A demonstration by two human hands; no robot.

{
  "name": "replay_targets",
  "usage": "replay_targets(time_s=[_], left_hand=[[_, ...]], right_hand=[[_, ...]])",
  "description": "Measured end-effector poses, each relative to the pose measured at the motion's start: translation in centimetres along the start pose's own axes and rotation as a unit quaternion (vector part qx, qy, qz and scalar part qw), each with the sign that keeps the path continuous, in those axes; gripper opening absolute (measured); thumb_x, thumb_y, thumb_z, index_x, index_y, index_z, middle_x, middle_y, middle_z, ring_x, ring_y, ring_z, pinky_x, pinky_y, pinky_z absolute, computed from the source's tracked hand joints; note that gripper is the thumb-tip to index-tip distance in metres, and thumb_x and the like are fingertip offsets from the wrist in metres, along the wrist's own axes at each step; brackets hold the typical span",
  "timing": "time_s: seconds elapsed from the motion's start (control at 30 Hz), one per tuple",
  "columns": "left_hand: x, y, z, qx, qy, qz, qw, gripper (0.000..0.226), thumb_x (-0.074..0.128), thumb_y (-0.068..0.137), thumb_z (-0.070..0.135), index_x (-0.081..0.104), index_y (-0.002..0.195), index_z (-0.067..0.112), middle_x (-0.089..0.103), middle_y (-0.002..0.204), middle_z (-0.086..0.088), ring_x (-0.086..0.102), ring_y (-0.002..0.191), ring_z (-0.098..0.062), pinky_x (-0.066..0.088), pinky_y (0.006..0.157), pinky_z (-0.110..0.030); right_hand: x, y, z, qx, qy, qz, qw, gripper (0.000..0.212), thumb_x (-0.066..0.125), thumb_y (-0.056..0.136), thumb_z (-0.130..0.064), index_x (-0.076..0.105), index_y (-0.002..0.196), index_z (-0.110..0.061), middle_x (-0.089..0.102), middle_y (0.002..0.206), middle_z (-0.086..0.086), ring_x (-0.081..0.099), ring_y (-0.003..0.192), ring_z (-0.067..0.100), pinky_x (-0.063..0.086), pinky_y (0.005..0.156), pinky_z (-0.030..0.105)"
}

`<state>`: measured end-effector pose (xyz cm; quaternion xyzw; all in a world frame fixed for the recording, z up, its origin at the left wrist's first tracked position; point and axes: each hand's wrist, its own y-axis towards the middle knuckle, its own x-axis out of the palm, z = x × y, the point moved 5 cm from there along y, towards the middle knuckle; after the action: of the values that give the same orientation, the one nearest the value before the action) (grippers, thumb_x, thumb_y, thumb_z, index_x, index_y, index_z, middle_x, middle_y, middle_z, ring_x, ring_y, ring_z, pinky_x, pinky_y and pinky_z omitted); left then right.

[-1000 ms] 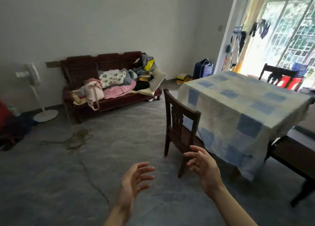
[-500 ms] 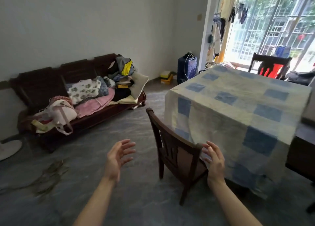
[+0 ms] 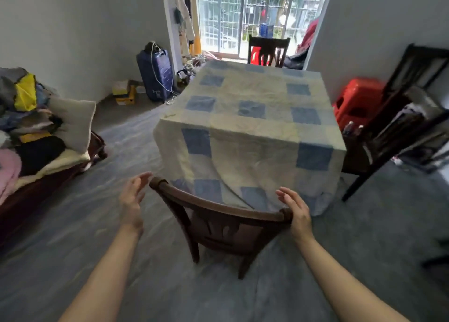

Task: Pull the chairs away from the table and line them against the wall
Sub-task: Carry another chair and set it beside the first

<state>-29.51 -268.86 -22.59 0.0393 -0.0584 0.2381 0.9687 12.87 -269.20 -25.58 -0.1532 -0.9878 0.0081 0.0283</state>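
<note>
A dark wooden chair [image 3: 218, 219] stands right in front of me, its seat tucked under the near side of the table [image 3: 255, 117], which is draped in a yellow and blue checked cloth. My right hand [image 3: 295, 212] rests against the right end of the chair's top rail, fingers still spread. My left hand [image 3: 132, 198] hovers open just left of the rail's left end, not touching it. A second dark chair [image 3: 268, 51] stands at the table's far side. A third chair [image 3: 398, 117] stands at the right side, loaded with things.
A dark sofa [image 3: 36, 156] heaped with clothes and cushions lines the left wall. A blue suitcase [image 3: 155, 75] and small boxes [image 3: 125, 93] sit by the far left wall. Red plastic stools [image 3: 357, 100] stand at the right wall. The balcony door is behind the table.
I have turned and stepped behind the chair, so the table now lies straight ahead. Both hands moved forward to the ends of the top rail; the right one has reached it.
</note>
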Motion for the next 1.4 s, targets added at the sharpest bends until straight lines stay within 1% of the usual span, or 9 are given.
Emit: replay_targets(time_s=[0.2, 0.33, 0.5, 0.6, 0.73, 0.97, 1.07, 1.17, 1.4], left_hand=[[1.4, 6.1, -4.0, -0.028, -0.003, -0.102, 0.994, 0.041, 0.044, 0.094, 0.046, 0.072, 0.112, 0.022, 0.071, 0.124, -0.008, 0.065, 0.116, -0.013, 0.047, 0.097, -0.034], [2.1, 8.7, -6.7, -0.030, 0.003, -0.157, 0.987, 0.043, 0.044, 0.096, 0.032, 0.071, 0.114, 0.003, 0.070, 0.124, -0.022, 0.064, 0.119, -0.036, 0.047, 0.105, -0.046], [2.9, 9.8, -9.3, -0.063, -0.002, -0.196, 0.979, 0.041, 0.053, 0.089, 0.036, 0.078, 0.092, 0.004, 0.079, 0.103, -0.015, 0.072, 0.103, -0.026, 0.052, 0.092, -0.028], [3.4, 10.4, -9.9, -0.049, 0.005, -0.184, 0.982, 0.026, 0.060, 0.074, 0.031, 0.070, 0.061, 0.012, 0.072, 0.066, -0.004, 0.066, 0.074, -0.025, 0.047, 0.084, -0.038], [3.1, 10.3, -10.0, -0.046, -0.020, -0.145, 0.988, 0.021, 0.054, 0.064, 0.023, 0.066, 0.046, 0.018, 0.061, 0.051, 0.001, 0.052, 0.062, -0.029, 0.038, 0.076, -0.045], [-1.3, 7.1, -5.2, -0.027, -0.057, -0.060, 0.996, 0.037, 0.041, 0.072, 0.010, 0.064, 0.044, 0.017, 0.059, 0.048, -0.002, 0.051, 0.061, -0.035, 0.038, 0.064, -0.039], [-5.2, 4.8, -1.8, -0.039, -0.097, 0.010, 0.994, 0.052, 0.032, 0.083, 0.002, 0.062, 0.042, 0.014, 0.057, 0.047, -0.003, 0.054, 0.049, -0.021, 0.041, 0.057, -0.033], [-10.0, 0.8, 1.9, -0.026, -0.106, 0.093, 0.990, 0.053, 0.031, 0.081, -0.002, 0.060, 0.040, 0.014, 0.055, 0.045, -0.002, 0.051, 0.046, -0.019, 0.039, 0.054, -0.032], [-21.6, -16.4, 10.1, 0.068, -0.048, 0.326, 0.942, 0.033, 0.041, 0.065, 0.015, 0.061, 0.039, 0.015, 0.057, 0.045, -0.005, 0.046, 0.057, -0.034, 0.035, 0.060, -0.039]], right_hand=[[-0.2, 0.5, 2.2, 0.022, 0.043, 0.070, 0.996, 0.026, 0.049, 0.102, -0.006, 0.074, 0.108, -0.003, 0.075, 0.114, 0.020, 0.066, 0.119, 0.036, 0.053, 0.096, 0.028], [-0.4, 0.9, 4.0, 0.032, 0.033, 0.067, 0.997, 0.031, 0.053, 0.096, -0.020, 0.077, 0.109, -0.006, 0.077, 0.117, 0.013, 0.066, 0.121, 0.031, 0.049, 0.100, 0.035], [-0.4, 0.7, 5.5, 0.030, 0.027, 0.069, 0.997, 0.040, 0.057, 0.082, -0.034, 0.081, 0.099, -0.008, 0.078, 0.115, 0.012, 0.068, 0.117, 0.025, 0.046, 0.102, 0.039], [-0.1, 0.8, 5.8, 0.046, 0.068, 0.116, 0.990, 0.028, 0.054, 0.080, -0.022, 0.071, 0.063, -0.008, 0.073, 0.076, 0.015, 0.066, 0.082, 0.030, 0.047, 0.089, 0.041], [0.0, 0.4, 5.7, 0.039, 0.078, 0.149, 0.985, 0.035, 0.046, 0.082, -0.005, 0.064, 0.052, -0.012, 0.061, 0.059, 0.009, 0.053, 0.068, 0.027, 0.041, 0.074, 0.041], [2.1, -0.7, 1.8, 0.023, 0.115, 0.096, 0.988, 0.028, 0.048, 0.075, -0.011, 0.062, 0.052, -0.011, 0.058, 0.057, 0.009, 0.052, 0.063, 0.026, 0.041, 0.067, 0.038], [5.1, -0.6, 0.0, 0.074, 0.172, 0.029, 0.982, 0.032, 0.049, 0.079, -0.009, 0.062, 0.051, -0.012, 0.058, 0.055, 0.006, 0.054, 0.054, 0.020, 0.044, 0.061, 0.034], [8.9, -0.7, -1.5, 0.101, 0.189, -0.045, 0.976, 0.045, 0.044, 0.084, -0.002, 0.063, 0.046, -0.016, 0.058, 0.051, 0.002, 0.054, 0.049, 0.017, 0.046, 0.056, 0.029], [17.9, -5.7, -3.5, 0.108, 0.161, -0.299, 0.934, 0.031, 0.049, 0.075, -0.011, 0.064, 0.048, -0.017, 0.059, 0.053, 0.002, 0.055, 0.059, 0.021, 0.047, 0.063, 0.031]])
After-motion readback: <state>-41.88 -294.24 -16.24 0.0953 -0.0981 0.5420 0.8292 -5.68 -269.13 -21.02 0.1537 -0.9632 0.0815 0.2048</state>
